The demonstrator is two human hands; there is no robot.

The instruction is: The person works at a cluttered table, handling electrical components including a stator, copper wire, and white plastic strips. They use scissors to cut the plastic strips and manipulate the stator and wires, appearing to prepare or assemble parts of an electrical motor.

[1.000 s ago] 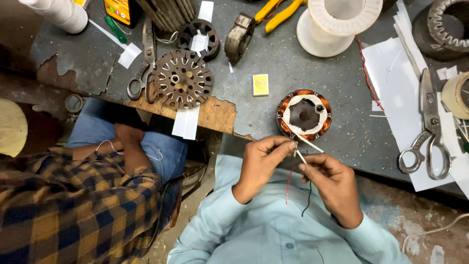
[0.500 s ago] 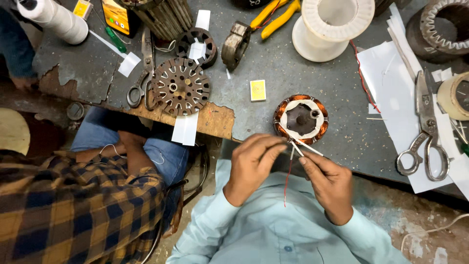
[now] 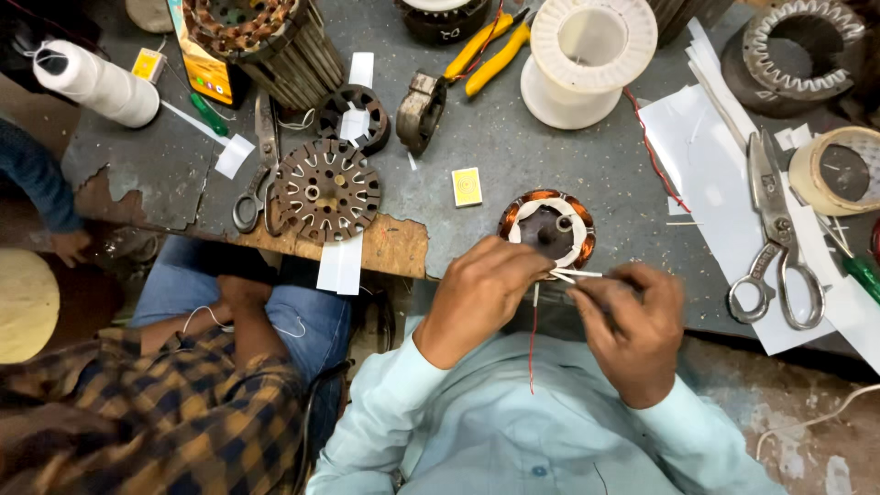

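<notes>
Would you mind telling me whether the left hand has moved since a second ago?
Yes. The left hand has moved up the picture toward the copper-wound stator; its fingers now reach the stator's near edge.

The person is wearing a pale mint-green shirt — long sleeves that are reaching down to both wrists, cuffs sitting plain and unrolled. A dark button is showing on the placket near the bottom edge of the view. The left hand (image 3: 481, 298) and right hand (image 3: 632, 330) are going bare — no gloves, rings or watch showing
</notes>
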